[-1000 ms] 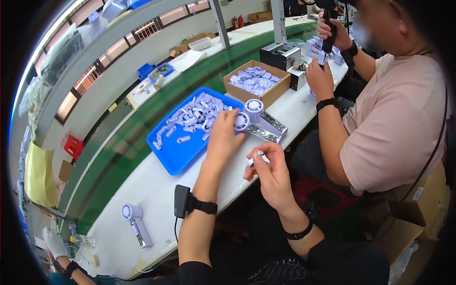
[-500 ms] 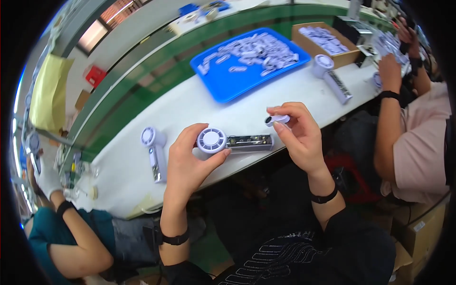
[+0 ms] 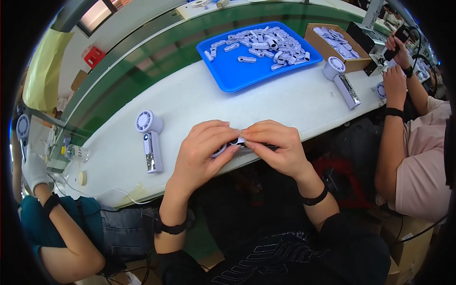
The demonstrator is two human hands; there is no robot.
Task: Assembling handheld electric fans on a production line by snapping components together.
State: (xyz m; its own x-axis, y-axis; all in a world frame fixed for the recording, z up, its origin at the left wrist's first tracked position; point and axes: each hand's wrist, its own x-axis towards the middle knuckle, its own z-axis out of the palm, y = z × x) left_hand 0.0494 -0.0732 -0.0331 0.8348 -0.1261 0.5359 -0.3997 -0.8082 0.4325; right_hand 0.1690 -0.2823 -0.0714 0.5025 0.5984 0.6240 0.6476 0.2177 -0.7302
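**Both hands closed in on one fan, small piece at the fingertips**

Left hand: fingers wrapped on the head end of a lavender handheld fan. Right hand: thumb and fingertips pinched together on a small lavender piece, left fingertips right up against it.

Key relation: fan lies between the palms, long axis roughly left-right, near the table's front edge. Head sits at the left hand; handle runs right, under the right fingers. Piece is right of the head, over the handle. Right hand is nearer the handle. Can't tell if the piece is seated; fingers cover it.

Around: second fan left, handle toward the wearer. Third fan off right. Blue tray beyond the hands, holding loose small pieces. Cardboard box of flat lavender parts right of it, all on the white table.
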